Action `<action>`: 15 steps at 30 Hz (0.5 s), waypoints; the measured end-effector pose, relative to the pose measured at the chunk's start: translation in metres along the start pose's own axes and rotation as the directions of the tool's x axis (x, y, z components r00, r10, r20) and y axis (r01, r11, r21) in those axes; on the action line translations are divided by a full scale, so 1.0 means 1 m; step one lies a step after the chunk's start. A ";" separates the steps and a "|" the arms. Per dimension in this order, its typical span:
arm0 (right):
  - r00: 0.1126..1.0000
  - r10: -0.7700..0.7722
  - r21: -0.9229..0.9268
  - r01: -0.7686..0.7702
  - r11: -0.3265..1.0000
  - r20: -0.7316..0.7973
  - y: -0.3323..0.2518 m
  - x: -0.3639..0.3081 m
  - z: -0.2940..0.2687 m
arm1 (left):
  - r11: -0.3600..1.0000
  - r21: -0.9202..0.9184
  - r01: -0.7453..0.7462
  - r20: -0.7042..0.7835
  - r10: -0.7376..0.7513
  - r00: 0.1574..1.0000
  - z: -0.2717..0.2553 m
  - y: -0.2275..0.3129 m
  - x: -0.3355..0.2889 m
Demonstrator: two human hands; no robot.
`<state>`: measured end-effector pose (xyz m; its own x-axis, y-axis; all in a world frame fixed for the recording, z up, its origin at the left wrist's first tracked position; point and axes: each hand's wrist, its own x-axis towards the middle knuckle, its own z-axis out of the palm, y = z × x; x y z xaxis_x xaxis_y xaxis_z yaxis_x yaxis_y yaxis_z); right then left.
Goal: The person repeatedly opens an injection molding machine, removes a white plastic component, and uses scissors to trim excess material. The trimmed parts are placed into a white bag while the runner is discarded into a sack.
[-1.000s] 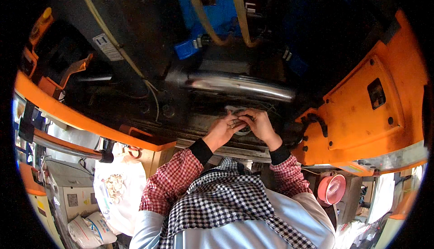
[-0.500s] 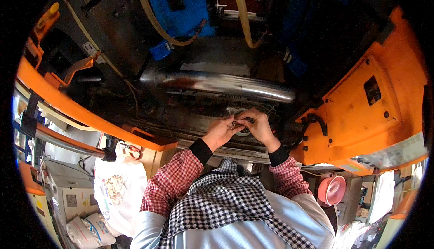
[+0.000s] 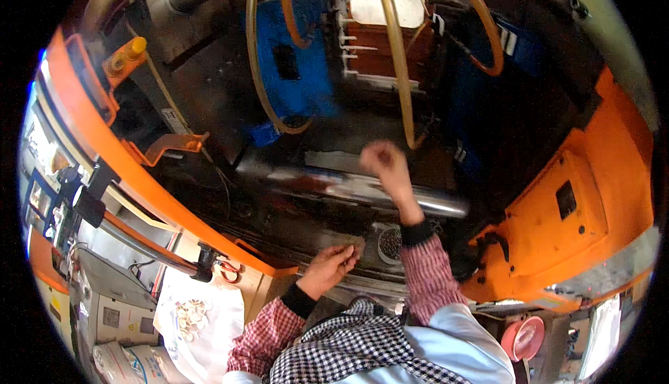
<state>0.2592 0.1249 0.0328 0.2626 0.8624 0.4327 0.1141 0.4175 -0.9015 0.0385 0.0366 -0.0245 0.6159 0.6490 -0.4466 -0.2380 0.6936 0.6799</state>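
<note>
My left hand (image 3: 329,270) is low in the middle, near the machine's front ledge, its fingers curled and pressed together. Whatever lies at its fingertips is too small and dark to name. To its right a round tub (image 3: 390,244) holds many small dark pieces, with my right forearm beside it. Stretched forward over the shiny metal bar (image 3: 440,207), my right hand (image 3: 387,166) is smeared by motion, so its fingers and anything in them cannot be made out.
Orange machine guards flank me, the left panel (image 3: 167,196) and right panel (image 3: 550,210). Yellowish hoses (image 3: 396,56) hang ahead between blue plates (image 3: 300,70). A white bag (image 3: 219,318) with pale round pieces lies at lower left; a pink basin (image 3: 512,346) is at lower right.
My hands were together over the ledge and have parted. The right has reached forward past the metal bar, uncovering the tub; the left has stayed low. The view has tilted up.
</note>
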 end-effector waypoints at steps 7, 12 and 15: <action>0.879 0.101 0.475 0.152 0.867 -0.466 0.030 0.244 0.008 | 0.967 0.254 -0.017 -0.233 0.078 0.969 -0.012 0.002 -0.082; 0.658 -0.015 0.055 0.086 0.995 -0.753 0.048 0.301 -0.035 | 0.996 -0.088 -0.015 -0.283 -0.010 0.959 -0.051 -0.020 -0.123; 0.694 0.127 0.117 -0.062 0.991 -0.709 0.037 0.277 0.012 | 0.973 -0.171 -0.153 -0.376 0.079 0.923 -0.074 -0.049 -0.148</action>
<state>0.3244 0.3829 0.1197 0.8757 0.4487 0.1781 -0.0148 0.3938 -0.9191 -0.0965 -0.0705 -0.0345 0.2671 0.7716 -0.5774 -0.4545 0.6292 0.6305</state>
